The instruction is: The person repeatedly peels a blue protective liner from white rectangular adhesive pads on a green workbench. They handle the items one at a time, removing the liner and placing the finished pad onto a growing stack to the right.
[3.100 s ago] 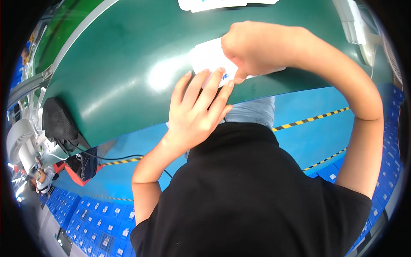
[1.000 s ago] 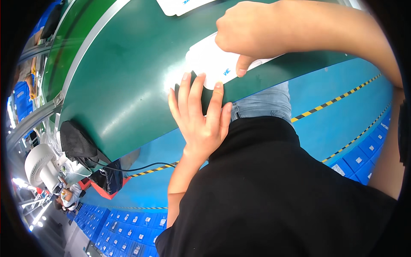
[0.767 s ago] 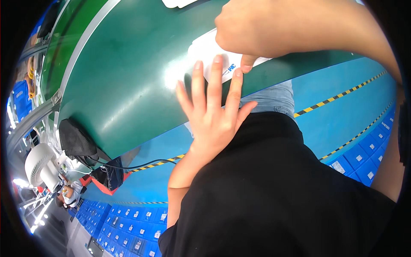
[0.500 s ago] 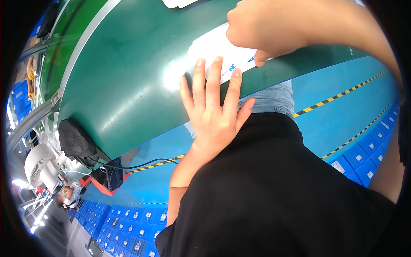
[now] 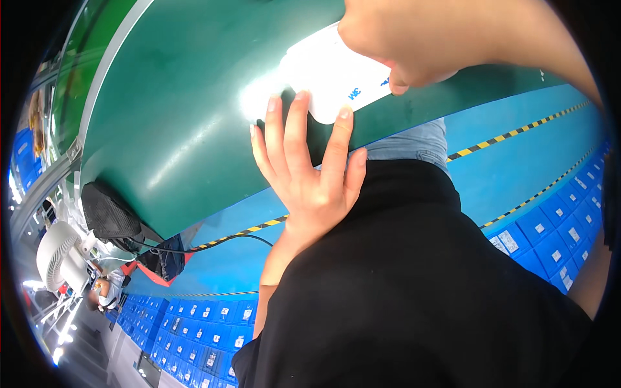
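A flat white piece (image 5: 330, 77) with rounded corners and blue print lies on the green tabletop (image 5: 194, 97). Spread out beside its near left end is my left hand (image 5: 307, 178); the tips of the index and middle fingers are at its edge, and nothing is held. Over the right part of the piece, my right hand (image 5: 401, 45) is closed with fingers curled under and the thumb by the near edge. Whatever those fingers grip is hidden beneath the hand.
At the table's left end sit a black mesh bag (image 5: 110, 210) and a white fan (image 5: 58, 255). A black cable (image 5: 213, 244) runs from there toward my left forearm. Blue bins (image 5: 200, 330) line the floor behind, and a person (image 5: 110, 291) is far off at the left.
My left hand has slid left, its fingertips moving off the face of the white piece to its edge. My right hand stays closed over the piece. Another white item has left the top edge of view.
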Tool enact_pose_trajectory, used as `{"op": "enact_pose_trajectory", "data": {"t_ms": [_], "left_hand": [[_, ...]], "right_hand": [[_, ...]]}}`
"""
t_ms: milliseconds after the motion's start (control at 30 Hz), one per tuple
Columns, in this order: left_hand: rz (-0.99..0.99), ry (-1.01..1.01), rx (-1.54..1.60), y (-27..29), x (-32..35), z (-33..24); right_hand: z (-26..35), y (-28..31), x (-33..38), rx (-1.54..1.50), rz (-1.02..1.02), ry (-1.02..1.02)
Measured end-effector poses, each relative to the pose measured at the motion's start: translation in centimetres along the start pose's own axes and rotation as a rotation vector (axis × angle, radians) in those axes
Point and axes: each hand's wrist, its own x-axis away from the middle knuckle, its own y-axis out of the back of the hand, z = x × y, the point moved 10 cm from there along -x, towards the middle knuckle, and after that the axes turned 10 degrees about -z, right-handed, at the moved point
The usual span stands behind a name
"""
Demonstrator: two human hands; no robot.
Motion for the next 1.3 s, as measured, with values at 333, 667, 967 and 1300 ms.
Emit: {"op": "enact_pose_trajectory", "data": {"t_ms": [333,667,967,1300], "left_hand": [[-0.08,-0.052,0.015,0.4,-0.2,-0.1],[-0.072,-0.051,0.235,1.1,0.3,0.3],[0.021,0.667,1.106,0.1,-3.7,6.3],[-0.055,0.496,1.295,-0.6,-11.3,8.3]], "right_hand": [[-0.7,-0.5,1.4,-0.186,-0.174,0.161],[-3.7,1.7,3.8,-0.152,-1.097,-0.026],[-2.5,3.3,5.6,-0.407,-1.182,0.178],[-10.4,2.9,8.2,-1.228,-1.642,0.207]]}}
